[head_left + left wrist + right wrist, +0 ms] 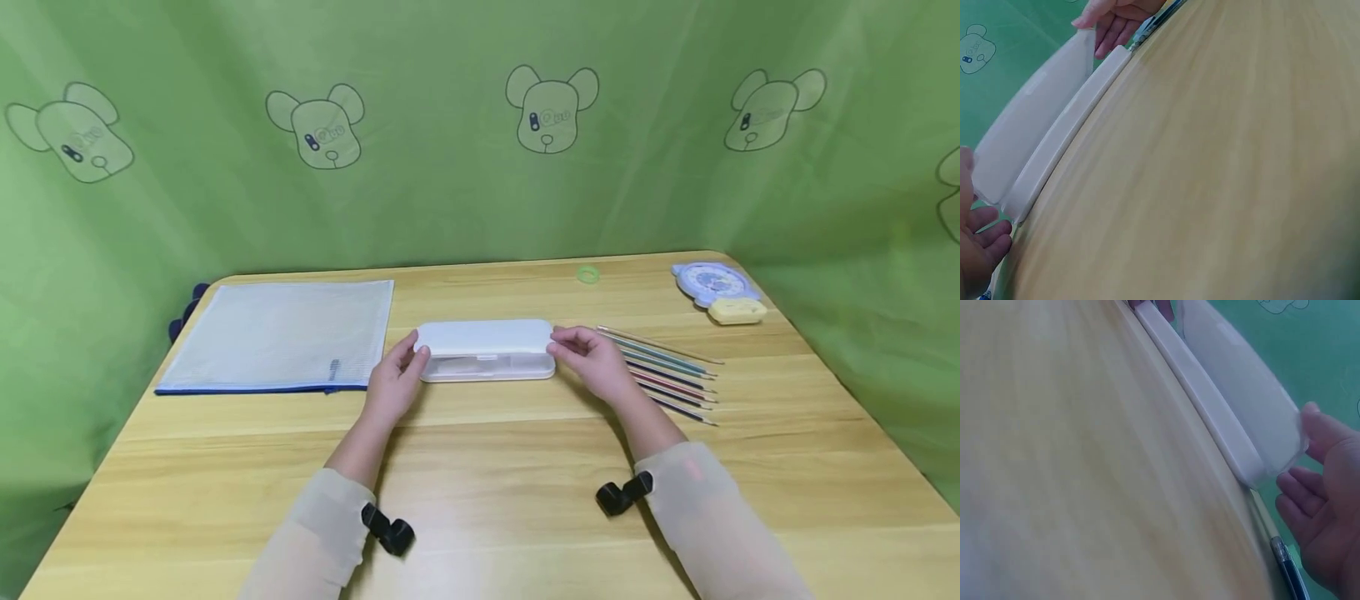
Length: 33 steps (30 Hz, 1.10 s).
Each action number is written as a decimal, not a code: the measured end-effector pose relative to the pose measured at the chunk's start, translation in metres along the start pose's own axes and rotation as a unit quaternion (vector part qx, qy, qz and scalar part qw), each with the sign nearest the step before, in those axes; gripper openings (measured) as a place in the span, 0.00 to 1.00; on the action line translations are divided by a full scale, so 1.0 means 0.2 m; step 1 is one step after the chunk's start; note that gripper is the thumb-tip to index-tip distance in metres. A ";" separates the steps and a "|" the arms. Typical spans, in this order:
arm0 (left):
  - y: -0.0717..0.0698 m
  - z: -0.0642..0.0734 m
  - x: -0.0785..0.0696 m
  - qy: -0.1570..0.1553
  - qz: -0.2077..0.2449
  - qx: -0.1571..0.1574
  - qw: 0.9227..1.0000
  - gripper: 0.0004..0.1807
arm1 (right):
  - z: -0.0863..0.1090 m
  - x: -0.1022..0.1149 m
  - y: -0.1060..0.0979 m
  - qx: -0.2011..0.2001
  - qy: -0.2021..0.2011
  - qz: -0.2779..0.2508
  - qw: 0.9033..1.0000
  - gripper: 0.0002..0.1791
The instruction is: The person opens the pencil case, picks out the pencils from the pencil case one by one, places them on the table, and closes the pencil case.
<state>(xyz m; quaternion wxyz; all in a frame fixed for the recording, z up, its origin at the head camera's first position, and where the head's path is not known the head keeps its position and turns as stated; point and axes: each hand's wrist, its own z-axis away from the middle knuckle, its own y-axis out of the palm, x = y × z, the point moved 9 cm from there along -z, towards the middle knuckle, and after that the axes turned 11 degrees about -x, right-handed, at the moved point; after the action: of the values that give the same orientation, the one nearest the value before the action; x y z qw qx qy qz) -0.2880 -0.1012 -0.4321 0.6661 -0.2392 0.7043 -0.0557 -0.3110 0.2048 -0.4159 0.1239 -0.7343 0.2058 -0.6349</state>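
A white pencil case (486,337) lies crosswise on the table, its lid raised partway above the base. My left hand (395,379) holds the lid's left end, thumb at the near side. At the other end, my right hand (596,362) pinches the lid's corner between thumb and index finger. The left wrist view shows the gap between lid (1035,112) and base (1066,128). In the right wrist view, the remaining fingers of the right hand (1329,494) are loosely bent beside the case. Little of the case's inside can be seen.
Several pencils (671,375) lie fanned out beside the right hand. A mesh zip pouch (277,337) with a blue edge is on the left. Farther back are a green ring (588,274), a blue round object (712,282) and a small cream-coloured box (738,312). Green cloth hangs behind the table.
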 end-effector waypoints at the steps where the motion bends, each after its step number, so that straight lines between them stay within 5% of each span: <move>1: 0.00 0.00 0.00 0.000 0.003 0.002 1.000 0.30 | 0.01 0.00 0.01 0.006 0.004 0.005 1.000 0.20; 12: 0.02 0.01 0.02 -0.007 0.001 0.023 1.000 0.31 | 0.05 -0.03 0.05 0.045 0.007 0.083 0.995 0.30; 33: 0.02 0.02 0.02 0.002 -0.035 0.033 0.999 0.30 | 0.06 -0.03 0.06 0.045 0.010 0.108 0.993 0.29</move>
<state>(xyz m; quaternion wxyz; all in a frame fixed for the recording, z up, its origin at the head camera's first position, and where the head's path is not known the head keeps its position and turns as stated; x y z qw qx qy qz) -0.2859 -0.0984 -0.4381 0.6698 -0.2415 0.6946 -0.1025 -0.3007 0.1955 -0.4283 0.2230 -0.6950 0.2562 -0.6338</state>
